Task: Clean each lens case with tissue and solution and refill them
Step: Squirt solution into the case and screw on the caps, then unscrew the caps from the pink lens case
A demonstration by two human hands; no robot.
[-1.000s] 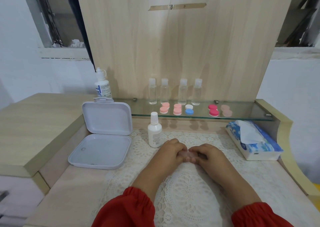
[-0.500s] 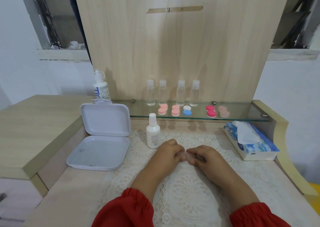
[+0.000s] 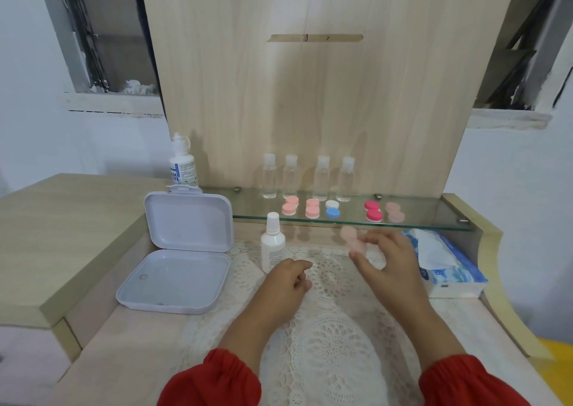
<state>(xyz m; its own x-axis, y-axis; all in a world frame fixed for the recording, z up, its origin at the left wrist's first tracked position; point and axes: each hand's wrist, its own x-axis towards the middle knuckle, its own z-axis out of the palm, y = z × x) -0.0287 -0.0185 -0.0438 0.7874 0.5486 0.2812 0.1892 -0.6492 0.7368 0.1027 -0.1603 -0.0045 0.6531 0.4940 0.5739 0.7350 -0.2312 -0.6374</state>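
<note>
The right hand (image 3: 384, 261) is lifted above the lace mat (image 3: 328, 343). It pinches a pale pink lens case (image 3: 353, 240) with its thumb and fingertips. The case looks blurry, so I cannot tell if its lids are on tight. It hangs in the air just under the front edge of the glass shelf (image 3: 434, 219).

The left hand (image 3: 286, 281) is low, close over the mat. Its fingers are curled in loosely and it holds nothing. It is right next to a small white solution bottle (image 3: 272, 244), which stands up straight at the back of the mat. I cannot tell if the hand touches it.

On the shelf sit 5 more lens cases in a row: 2 pink cases (image 3: 300, 208), a white and blue case (image 3: 332, 209), a dark pink case (image 3: 373, 211) and a pale pink case (image 3: 394, 211). Behind them stand 4 clear bottles (image 3: 307, 177) with white caps.

A tissue pack (image 3: 449, 266) lies at the right, with 1 tissue sticking up. It is near the right hand. At the left, a white box (image 3: 183, 253) lies open, with its lid standing up. Behind the box stands a bigger solution bottle (image 3: 183, 163) with a blue label. Both arms wear red sleeves (image 3: 214, 381).
</note>
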